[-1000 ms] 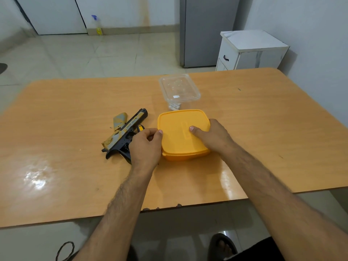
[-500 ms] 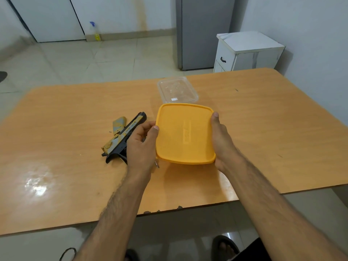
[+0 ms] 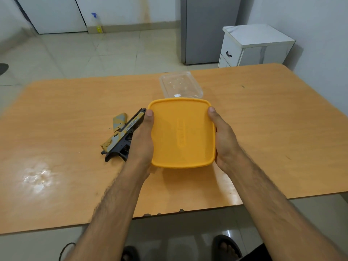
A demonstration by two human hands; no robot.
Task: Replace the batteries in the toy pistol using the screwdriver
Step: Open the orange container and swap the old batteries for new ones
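An orange lidded box (image 3: 181,132) is held above the wooden table (image 3: 263,129), its lid facing me. My left hand (image 3: 142,140) grips its left edge with the thumb on top, and my right hand (image 3: 223,136) grips its right edge the same way. The black and tan toy pistol (image 3: 123,135) lies on the table just left of my left hand, partly hidden by it. A detached tan cover piece (image 3: 119,121) lies beside the pistol. No screwdriver shows.
A clear plastic container (image 3: 180,85) stands on the table behind the orange box. Beyond the table are a white cabinet (image 3: 254,46), a grey fridge (image 3: 209,29) and a spray bottle (image 3: 97,23) on the tiled floor.
Both hands have lifted the orange box off the table and tilted its lid toward me. My right hand moved from the lid's top to its right edge.
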